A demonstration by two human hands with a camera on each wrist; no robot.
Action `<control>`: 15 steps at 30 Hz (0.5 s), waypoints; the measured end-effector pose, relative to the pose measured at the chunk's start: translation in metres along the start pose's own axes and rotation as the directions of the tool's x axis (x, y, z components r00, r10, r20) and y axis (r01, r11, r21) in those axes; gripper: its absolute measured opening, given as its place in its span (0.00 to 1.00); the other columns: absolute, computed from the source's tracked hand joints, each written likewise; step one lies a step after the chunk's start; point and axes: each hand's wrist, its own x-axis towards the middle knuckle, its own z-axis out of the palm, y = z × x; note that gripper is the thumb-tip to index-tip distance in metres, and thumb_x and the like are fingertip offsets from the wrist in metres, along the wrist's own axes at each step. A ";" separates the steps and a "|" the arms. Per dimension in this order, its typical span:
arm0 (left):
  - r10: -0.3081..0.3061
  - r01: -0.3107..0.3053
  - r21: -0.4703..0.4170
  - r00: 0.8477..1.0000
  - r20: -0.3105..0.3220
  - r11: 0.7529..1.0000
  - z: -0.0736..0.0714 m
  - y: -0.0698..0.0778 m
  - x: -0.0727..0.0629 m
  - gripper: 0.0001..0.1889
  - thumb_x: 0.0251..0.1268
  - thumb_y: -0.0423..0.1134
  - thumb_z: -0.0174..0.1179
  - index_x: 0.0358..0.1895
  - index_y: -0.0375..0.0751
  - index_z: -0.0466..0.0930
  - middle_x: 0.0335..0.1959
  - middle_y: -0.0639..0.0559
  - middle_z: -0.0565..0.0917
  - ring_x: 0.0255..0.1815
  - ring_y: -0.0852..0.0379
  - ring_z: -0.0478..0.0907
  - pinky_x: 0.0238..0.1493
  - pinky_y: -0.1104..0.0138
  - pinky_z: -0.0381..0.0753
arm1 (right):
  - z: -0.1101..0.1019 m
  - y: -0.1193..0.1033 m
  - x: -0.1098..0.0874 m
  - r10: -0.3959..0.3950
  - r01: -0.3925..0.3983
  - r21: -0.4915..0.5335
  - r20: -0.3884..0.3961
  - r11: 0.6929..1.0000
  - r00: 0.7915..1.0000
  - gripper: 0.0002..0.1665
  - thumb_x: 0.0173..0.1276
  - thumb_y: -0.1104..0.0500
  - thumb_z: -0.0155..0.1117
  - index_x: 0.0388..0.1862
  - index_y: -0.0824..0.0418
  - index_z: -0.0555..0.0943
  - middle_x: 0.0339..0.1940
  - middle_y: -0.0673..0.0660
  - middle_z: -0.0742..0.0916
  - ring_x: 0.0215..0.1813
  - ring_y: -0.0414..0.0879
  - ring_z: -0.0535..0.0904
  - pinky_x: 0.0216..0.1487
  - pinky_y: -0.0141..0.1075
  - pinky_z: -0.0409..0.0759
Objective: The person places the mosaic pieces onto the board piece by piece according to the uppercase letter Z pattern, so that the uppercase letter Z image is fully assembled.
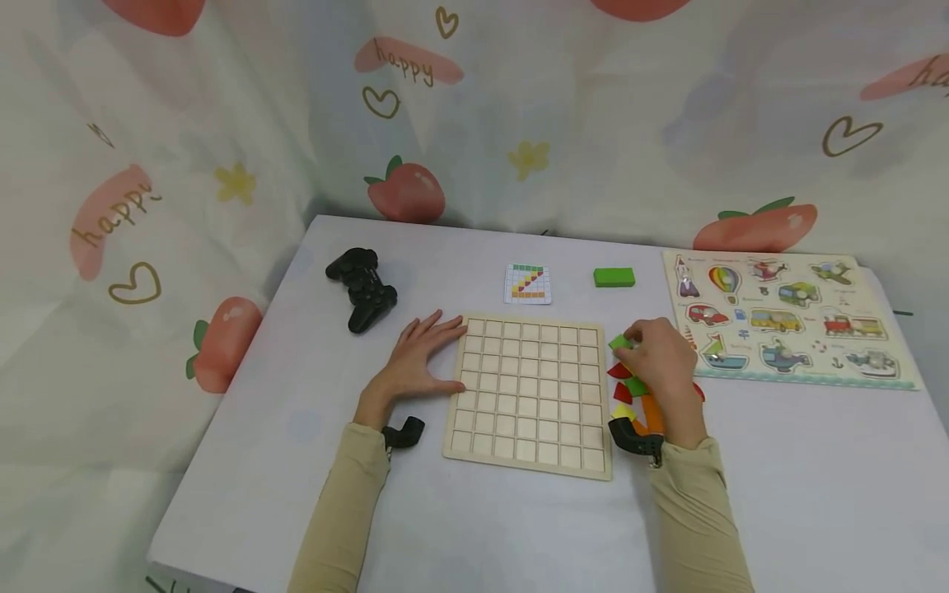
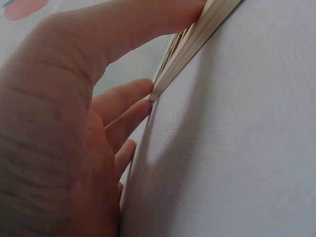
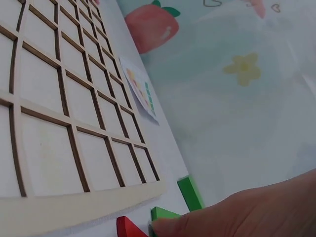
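Note:
A square wooden grid board (image 1: pixel 528 467) lies on the white table with its compartments bare. My left hand (image 1: pixel 410 362) is at its left side, fingers spread and nearly straight, thumb and fingertips touching the edge; in the left wrist view the thumb (image 2: pixel 163 19) meets the rim. Off the board's right edge, my right hand (image 1: pixel 662 362) pinches a small green block (image 1: pixel 618 343) between thumb and fingers. Under and beside that hand lie red pieces (image 1: pixel 623 394), another green piece (image 1: pixel 635 386), a yellow piece (image 1: pixel 624 411) and an orange piece (image 1: pixel 652 413), partly hidden by it.
Behind the board lie a small pattern card (image 1: pixel 528 284) and a green rectangular block (image 1: pixel 614 277). A black game controller (image 1: pixel 362 288) sits at the back left. At the right is a picture puzzle board (image 1: pixel 789 329) of vehicles. A printed curtain (image 1: pixel 593 107) hangs behind the table.

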 end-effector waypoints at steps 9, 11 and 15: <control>0.010 -0.010 -0.003 1.000 -0.003 1.000 0.002 -0.001 0.003 0.50 0.44 0.64 0.68 0.75 0.53 0.64 0.77 0.59 0.60 0.80 0.53 0.42 0.77 0.53 0.35 | 0.006 -0.026 0.006 -0.016 0.049 0.143 -0.226 0.989 0.974 0.10 0.66 0.64 0.58 0.41 0.67 0.83 0.37 0.65 0.86 0.29 0.58 0.79 0.20 0.43 0.72; 0.007 -0.007 -0.007 1.000 0.000 1.000 0.001 -0.001 0.002 0.49 0.45 0.64 0.68 0.75 0.53 0.64 0.77 0.59 0.59 0.80 0.53 0.41 0.77 0.53 0.34 | 0.012 -0.040 0.009 -0.067 0.114 0.210 -0.219 0.971 0.973 0.11 0.68 0.63 0.59 0.44 0.66 0.84 0.40 0.65 0.86 0.33 0.58 0.80 0.24 0.45 0.75; 0.009 -0.009 -0.014 1.000 0.002 1.000 0.000 -0.002 0.000 0.48 0.46 0.62 0.68 0.75 0.52 0.64 0.77 0.58 0.60 0.80 0.52 0.42 0.77 0.53 0.34 | 0.034 -0.072 0.015 -0.189 0.226 0.365 -0.136 0.903 0.973 0.11 0.68 0.63 0.60 0.46 0.66 0.84 0.42 0.64 0.85 0.42 0.58 0.82 0.38 0.47 0.80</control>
